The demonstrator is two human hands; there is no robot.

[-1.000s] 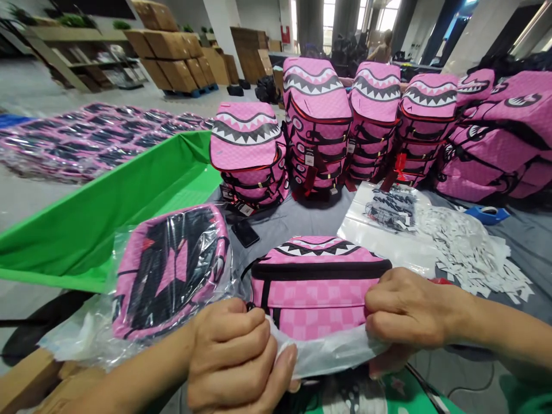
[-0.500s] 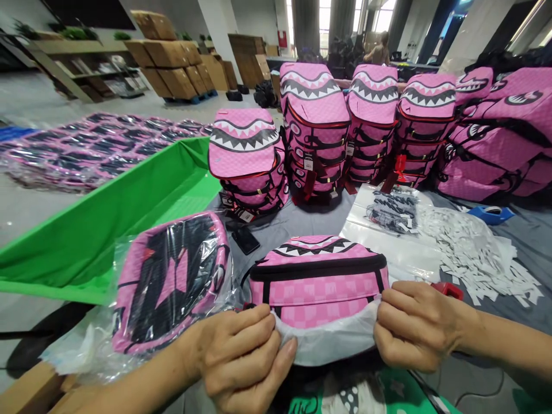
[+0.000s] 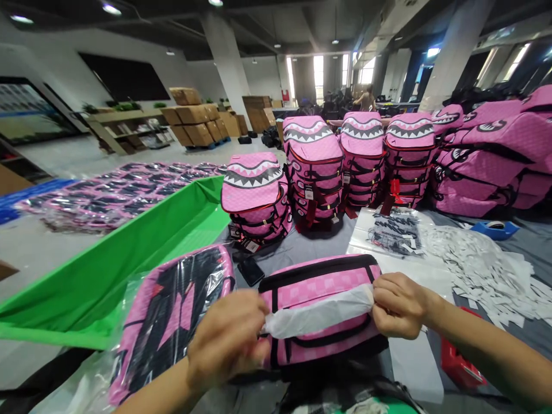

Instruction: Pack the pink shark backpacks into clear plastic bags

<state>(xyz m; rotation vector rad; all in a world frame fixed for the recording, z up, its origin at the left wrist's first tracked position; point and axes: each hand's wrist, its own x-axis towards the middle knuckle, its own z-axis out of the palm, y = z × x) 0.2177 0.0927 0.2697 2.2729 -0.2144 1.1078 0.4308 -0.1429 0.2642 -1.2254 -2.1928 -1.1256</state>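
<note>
A pink bag (image 3: pixel 308 292) rests between two hands, a white wrap (image 3: pixel 319 314) stretched across its front, the right hand (image 3: pixel 397 305) pinching one end, the blurred left hand (image 3: pixel 230 339) the other. Beyond the left lies a phone (image 3: pixel 250 271); beyond the right, white slips (image 3: pixel 483 273).

Holds a strip of white film (image 3: pixel 321 312) by its ends, with the blurred left hand (image 3: pixel 230 339) and the right hand (image 3: pixel 399 305), across the front of a black-trimmed pink bag (image 3: pixel 314 352). Has a plastic-wrapped bag (image 3: pixel 176 316) and green container (image 3: pixel 107 287) to the left, a red object (image 3: pixel 457 359) and white slips (image 3: pixel 483 270) to the right, and a dark phone (image 3: pixel 250 270) and stacked pink backpacks (image 3: pixel 313 172) beyond.
</note>
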